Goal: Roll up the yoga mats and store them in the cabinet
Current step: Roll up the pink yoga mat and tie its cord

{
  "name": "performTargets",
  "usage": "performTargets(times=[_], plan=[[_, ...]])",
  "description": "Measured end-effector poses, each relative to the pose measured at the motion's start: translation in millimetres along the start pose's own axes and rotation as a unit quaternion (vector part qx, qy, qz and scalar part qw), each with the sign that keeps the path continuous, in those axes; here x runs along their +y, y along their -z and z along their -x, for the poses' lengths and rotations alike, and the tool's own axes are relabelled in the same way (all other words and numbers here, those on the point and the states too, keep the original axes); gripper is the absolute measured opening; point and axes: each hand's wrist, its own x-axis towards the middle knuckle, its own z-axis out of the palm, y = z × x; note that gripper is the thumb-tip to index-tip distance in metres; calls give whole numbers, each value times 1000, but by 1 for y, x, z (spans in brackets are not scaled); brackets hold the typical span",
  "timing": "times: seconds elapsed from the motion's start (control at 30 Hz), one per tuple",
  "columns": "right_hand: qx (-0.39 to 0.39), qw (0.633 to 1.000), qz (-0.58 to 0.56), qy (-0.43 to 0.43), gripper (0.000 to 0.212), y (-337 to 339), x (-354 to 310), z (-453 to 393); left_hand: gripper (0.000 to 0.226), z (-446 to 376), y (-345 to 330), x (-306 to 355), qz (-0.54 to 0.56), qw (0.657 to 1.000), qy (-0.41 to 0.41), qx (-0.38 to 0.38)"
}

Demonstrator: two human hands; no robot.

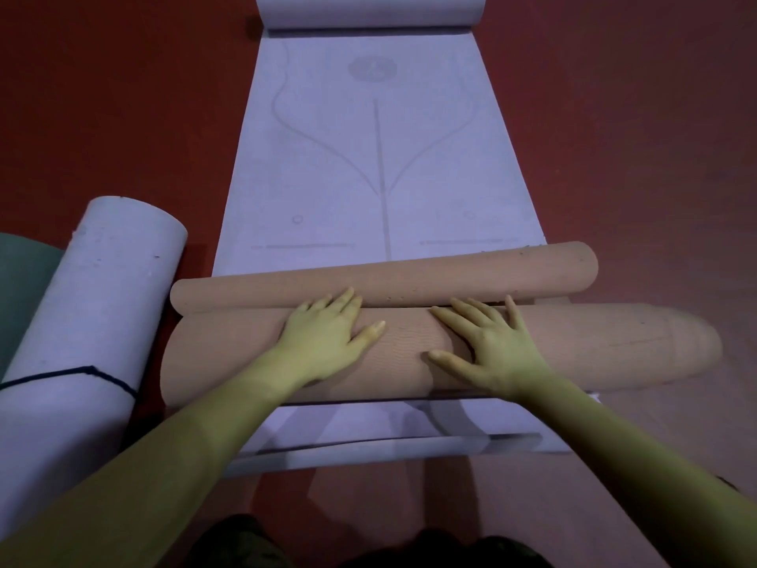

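A tan yoga mat (573, 342) lies rolled into a thick roll across the near part of a flat lavender mat (381, 178). A thinner tan curl (409, 276) of the same mat sits just beyond the roll. My left hand (327, 338) presses flat on top of the roll, left of centre, fingers spread. My right hand (491, 346) presses on it to the right, fingers straight and pointing forward-left. The lavender mat runs away from me, and its far end (368, 10) is curled up.
A rolled lavender mat (94, 321) bound with a dark cord lies at my left. A green mat (24, 280) shows behind it at the left edge. Red floor (123, 116) surrounds the mats. No cabinet is in view.
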Motion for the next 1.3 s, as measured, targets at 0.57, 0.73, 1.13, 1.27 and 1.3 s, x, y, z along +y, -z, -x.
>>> performTargets(times=[0.57, 0.73, 1.13, 1.27, 1.3], plan=[[49, 998, 26, -39, 83, -11, -25, -40, 69, -79, 18, -6, 52, 995, 75, -32], [50, 997, 36, -48, 90, 0, -14, -78, 70, -92, 22, -13, 55, 996, 69, -9], [6, 997, -28, -71, 61, 14, 7, -141, 76, -73, 6, -1, -37, 993, -14, 115], [99, 993, -34, -51, 67, 10, 1, -128, 83, -75, 10, -2, -51, 993, -11, 102], [137, 989, -30, -47, 67, 6, -2, -120, 89, -81, 13, -3, -59, 993, -9, 100]])
